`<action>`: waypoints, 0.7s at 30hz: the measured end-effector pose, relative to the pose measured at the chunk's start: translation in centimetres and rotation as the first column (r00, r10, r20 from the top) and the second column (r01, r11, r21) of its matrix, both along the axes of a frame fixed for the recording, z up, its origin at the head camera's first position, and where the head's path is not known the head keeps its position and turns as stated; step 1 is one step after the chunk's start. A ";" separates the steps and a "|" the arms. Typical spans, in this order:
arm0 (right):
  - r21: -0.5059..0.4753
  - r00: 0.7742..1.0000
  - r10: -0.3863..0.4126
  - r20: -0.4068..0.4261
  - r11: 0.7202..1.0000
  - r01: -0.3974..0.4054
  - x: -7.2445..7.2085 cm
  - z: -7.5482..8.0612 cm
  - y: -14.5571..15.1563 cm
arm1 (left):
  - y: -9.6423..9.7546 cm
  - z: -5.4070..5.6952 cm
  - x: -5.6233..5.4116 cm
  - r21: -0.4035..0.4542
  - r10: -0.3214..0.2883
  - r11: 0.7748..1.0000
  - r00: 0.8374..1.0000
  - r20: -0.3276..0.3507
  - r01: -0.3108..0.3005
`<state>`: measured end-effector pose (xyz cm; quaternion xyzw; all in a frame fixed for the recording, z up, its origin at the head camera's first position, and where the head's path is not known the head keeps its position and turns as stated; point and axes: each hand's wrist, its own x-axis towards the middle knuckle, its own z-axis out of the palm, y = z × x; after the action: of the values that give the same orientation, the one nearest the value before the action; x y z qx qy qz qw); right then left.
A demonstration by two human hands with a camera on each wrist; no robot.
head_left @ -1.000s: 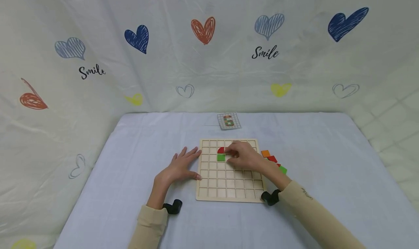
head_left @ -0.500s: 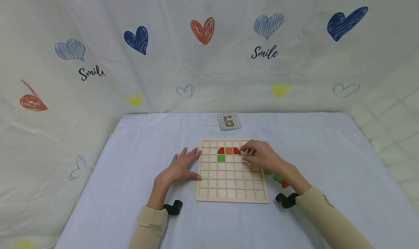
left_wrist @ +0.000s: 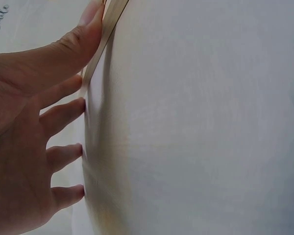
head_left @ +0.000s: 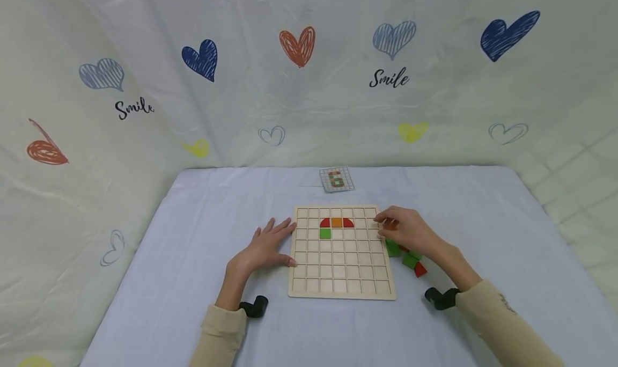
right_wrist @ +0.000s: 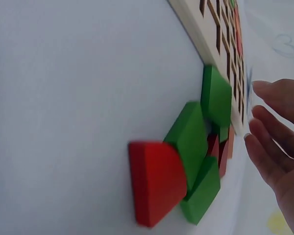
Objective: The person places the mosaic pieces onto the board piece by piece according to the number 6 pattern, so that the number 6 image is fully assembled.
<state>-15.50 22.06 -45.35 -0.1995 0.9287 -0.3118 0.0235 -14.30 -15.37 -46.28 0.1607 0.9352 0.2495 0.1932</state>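
A wooden grid board (head_left: 341, 273) lies flat on the table. In its upper part sit an orange square (head_left: 336, 222) between two red rounded pieces and, below the left one, a green square (head_left: 325, 233). My left hand (head_left: 263, 249) is spread, its thumb and a fingertip touching the board's left edge. Over the board's upper right edge hovers my right hand (head_left: 410, 232), fingers loosely bent and holding nothing in the right wrist view. Beneath and beside it lie loose pieces: green blocks (right_wrist: 188, 137), a red quarter-round block (right_wrist: 157, 183) and an orange one (head_left: 392, 225), partly hidden.
Behind the board lies a small gridded card (head_left: 337, 179) with a coloured figure like a 6. White cloth (head_left: 217, 195) covers the table, and a curtain printed with hearts (head_left: 296, 46) hangs behind it. Black devices (head_left: 254, 307) sit at both wrists.
My right hand has moved right, away from the upper row to the loose pieces. The orange square and right red piece, hidden a second ago, now show on the board. The left hand stays put.
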 end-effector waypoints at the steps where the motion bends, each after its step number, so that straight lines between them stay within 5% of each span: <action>1: 0.000 1.000 -0.007 0.008 1.000 0.007 0.0 0.0 0.3 | 0.0 0.0 0.0 0.000 0.000 1.000 1.000 0.000 0.000; 21: 0.063 0.996 -0.080 0.045 0.995 0.077 -0.7 -1.3 2.5 | -0.1 0.0 0.0 0.005 -0.010 1.000 1.000 -0.006 0.010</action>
<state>-16.21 24.60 -46.68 -0.1545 0.9441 -0.2884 0.0394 -14.31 -15.48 -46.29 0.1667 0.9342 0.2505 0.1915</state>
